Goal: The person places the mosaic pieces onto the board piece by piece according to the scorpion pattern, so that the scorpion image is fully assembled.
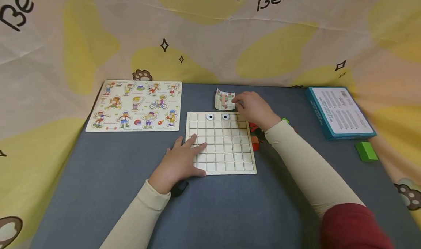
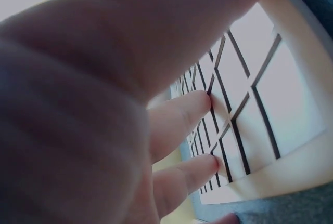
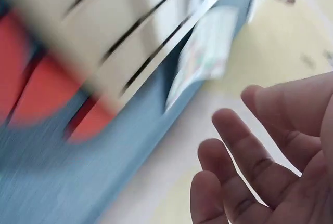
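Observation:
A pale wooden grid board [image 1: 223,146] lies flat, with two eye pieces [image 1: 209,117] in its top row. My left hand [image 1: 181,161] rests on its lower left part, fingers spread over the squares and thumb at the front edge. In the left wrist view, fingertips [image 2: 200,167] touch the grid. Behind the board stands a small curled pattern card [image 1: 224,100]. My right hand [image 1: 255,108] is beside the card's right side; in the right wrist view its loosely bent fingers hold nothing and appear apart from the blurred card [image 3: 205,52].
Red pieces [image 1: 254,143] lie along the board's right edge, partly under my right forearm. A sports picture puzzle [image 1: 135,106] lies at the back left. At the right are a teal box [image 1: 342,112] and a green block [image 1: 366,151]. A patterned cloth [image 1: 210,33] hangs behind the table.

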Motion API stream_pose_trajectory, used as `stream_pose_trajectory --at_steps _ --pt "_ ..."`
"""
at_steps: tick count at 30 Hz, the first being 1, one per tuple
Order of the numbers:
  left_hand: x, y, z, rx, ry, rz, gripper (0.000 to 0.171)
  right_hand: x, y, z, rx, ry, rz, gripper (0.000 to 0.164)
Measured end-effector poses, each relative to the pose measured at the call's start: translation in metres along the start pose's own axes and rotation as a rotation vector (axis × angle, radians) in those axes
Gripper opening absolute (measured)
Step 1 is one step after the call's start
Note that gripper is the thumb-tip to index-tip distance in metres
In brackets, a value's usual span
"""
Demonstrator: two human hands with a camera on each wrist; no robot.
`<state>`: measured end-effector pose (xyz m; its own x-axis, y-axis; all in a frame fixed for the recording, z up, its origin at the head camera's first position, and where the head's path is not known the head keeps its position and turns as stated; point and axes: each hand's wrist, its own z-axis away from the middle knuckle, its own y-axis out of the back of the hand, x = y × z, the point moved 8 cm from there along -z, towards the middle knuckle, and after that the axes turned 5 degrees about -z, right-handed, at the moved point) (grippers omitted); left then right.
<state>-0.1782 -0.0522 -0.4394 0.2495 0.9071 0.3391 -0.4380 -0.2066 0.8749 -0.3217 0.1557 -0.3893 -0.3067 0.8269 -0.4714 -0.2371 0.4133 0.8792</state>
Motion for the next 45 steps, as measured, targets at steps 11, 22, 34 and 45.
stream_pose_trajectory --at_steps 11,22,34,45 --pt "-0.002 0.005 0.007 0.022 0.055 0.011 0.092 0.066 -0.006 0.028 -0.105 -0.039 0.018 0.029" --pt "-0.001 0.004 0.007 0.058 0.037 0.031 0.092 0.065 -0.014 0.043 -0.042 0.102 0.239 0.023" --pt "-0.005 0.002 0.003 0.066 0.030 0.026 0.094 0.067 -0.011 0.047 -0.026 0.052 0.181 0.026" --pt "-0.003 0.005 0.003 0.090 0.002 0.018 0.094 0.064 -0.011 0.042 -0.026 0.034 0.132 0.025"
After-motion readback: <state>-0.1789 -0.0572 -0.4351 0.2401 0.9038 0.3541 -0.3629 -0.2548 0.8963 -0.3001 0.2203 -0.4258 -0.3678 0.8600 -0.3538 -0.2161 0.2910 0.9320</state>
